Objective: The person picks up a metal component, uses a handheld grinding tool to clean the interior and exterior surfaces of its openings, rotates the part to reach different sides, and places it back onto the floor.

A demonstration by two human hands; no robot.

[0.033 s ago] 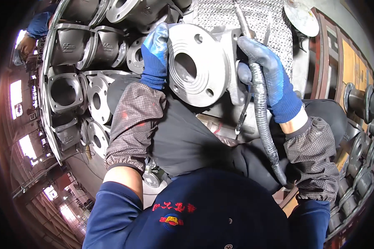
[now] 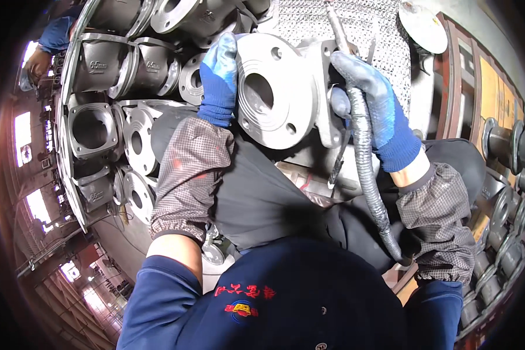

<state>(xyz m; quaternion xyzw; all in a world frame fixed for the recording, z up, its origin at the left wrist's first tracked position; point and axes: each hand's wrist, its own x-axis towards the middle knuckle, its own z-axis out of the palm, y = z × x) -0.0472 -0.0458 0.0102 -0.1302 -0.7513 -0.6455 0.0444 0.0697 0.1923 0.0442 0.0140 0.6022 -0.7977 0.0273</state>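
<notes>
A grey cast-metal valve body (image 2: 300, 93) with round flanges stands tilted in front of me, its bolt-holed face and round bore toward me. My left hand (image 2: 220, 70), in a blue coated glove, closes on the rim of its near flange at the left. My right hand (image 2: 370, 96), gloved alike, is beside the right flange, its fingers curled over a silver-wrapped hose (image 2: 366, 157). The hose runs from the top of the view down past my right thigh. Whether the right fingertips also press on the flange is hard to tell.
Several similar castings (image 2: 102, 62) are stacked at my left. A pale textured metal surface (image 2: 309, 20) lies beyond the valve body, with a round whitish disc (image 2: 423, 27) at its right. More flanged pieces (image 2: 499, 216) fill the far right. Another person's hand (image 2: 39, 62) shows at upper left.
The valve body has turned and shifted very slightly, with both hands keeping their places on it and the hose. The hose has moved a little to the left.
</notes>
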